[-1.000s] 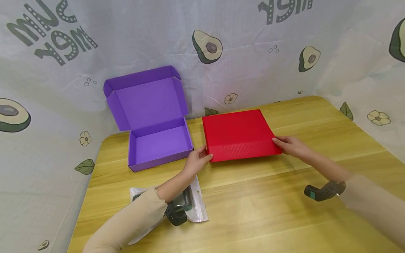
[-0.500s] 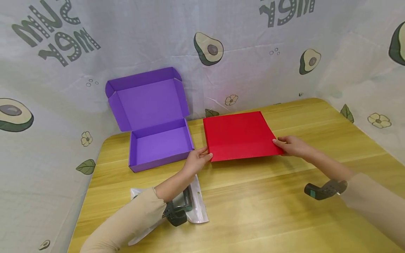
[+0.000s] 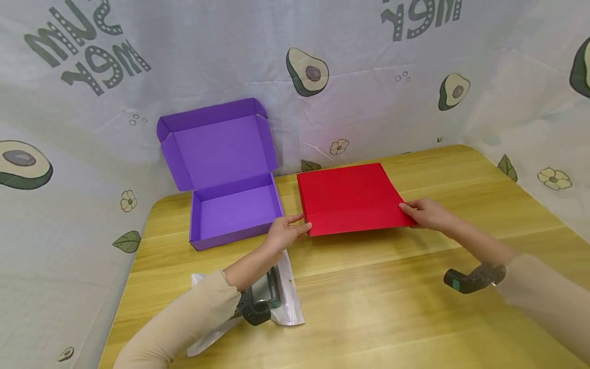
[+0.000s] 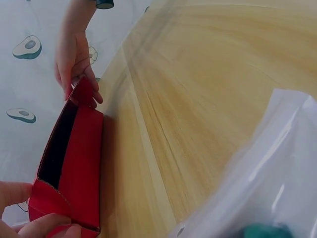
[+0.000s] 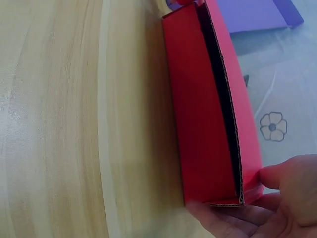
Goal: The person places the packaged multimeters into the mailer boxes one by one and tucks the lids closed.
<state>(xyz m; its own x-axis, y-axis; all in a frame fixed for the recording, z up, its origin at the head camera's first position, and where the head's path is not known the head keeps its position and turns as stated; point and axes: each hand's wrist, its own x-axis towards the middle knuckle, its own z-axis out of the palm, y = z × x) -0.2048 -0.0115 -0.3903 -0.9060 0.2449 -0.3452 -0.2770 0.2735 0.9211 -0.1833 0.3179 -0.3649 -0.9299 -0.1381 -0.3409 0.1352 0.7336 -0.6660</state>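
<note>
A red cardboard box [image 3: 355,200] stands on the wooden table, its lid down except for a dark gap along the front edge, seen in both wrist views. My left hand [image 3: 284,233] holds the front left corner, thumb and fingers around the cardboard [image 4: 81,163]. At the front right corner my right hand [image 3: 426,212] grips the box, thumb on the lid and fingers curled at the side and below [image 5: 233,218]. The inside of the red box is hidden in shadow.
Left of the red box, a purple box [image 3: 235,236] stands with its lid raised against the printed cloth [image 3: 230,51]. A clear plastic bag [image 3: 290,302] holding a dark green item lies under my left forearm. Wooden tabletop [image 3: 369,307] extends in front.
The lighter band along the red lid's front has faded, and the lid now looks flatter. Both hands keep their grip at the front corners, almost unmoved.
</note>
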